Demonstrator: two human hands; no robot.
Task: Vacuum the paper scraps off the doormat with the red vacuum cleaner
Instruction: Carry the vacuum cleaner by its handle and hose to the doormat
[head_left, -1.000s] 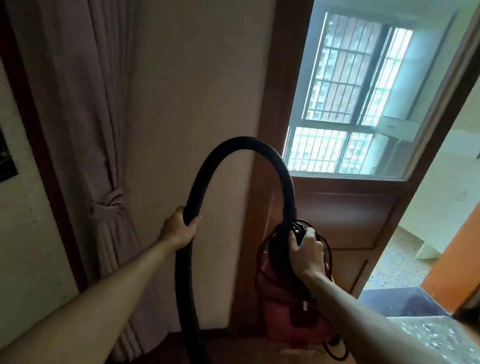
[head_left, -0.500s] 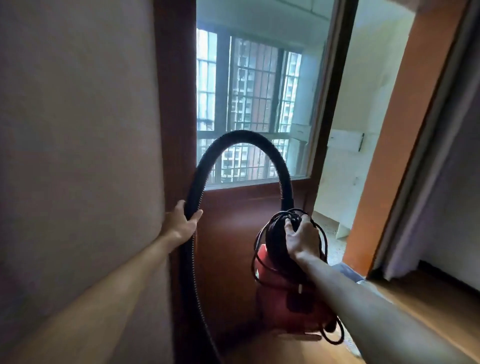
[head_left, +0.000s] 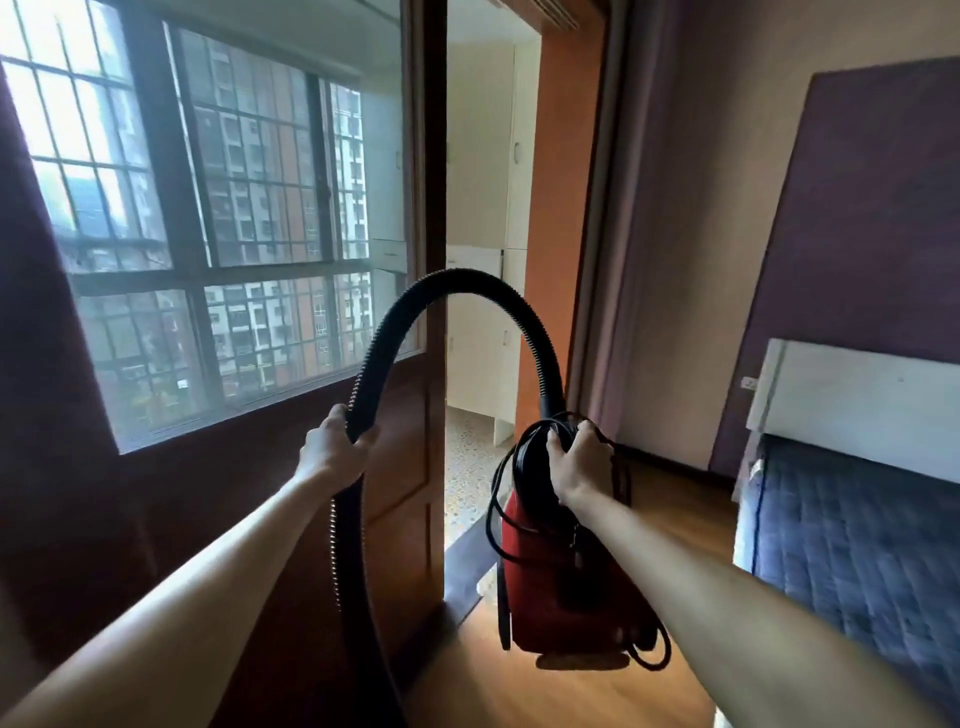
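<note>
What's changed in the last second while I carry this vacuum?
The view swung right: the doorway moved to centre, and a bed has appeared on the right. Unchanged: the left hand grips the black hose, and the right hand holds the red vacuum cleaner by its top.

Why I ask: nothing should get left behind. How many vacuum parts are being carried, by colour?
Red: 1, the vacuum cleaner body, held by the right hand.
Black: 2, the hose in the left hand and the coiled cord.
Total: 3.
</note>
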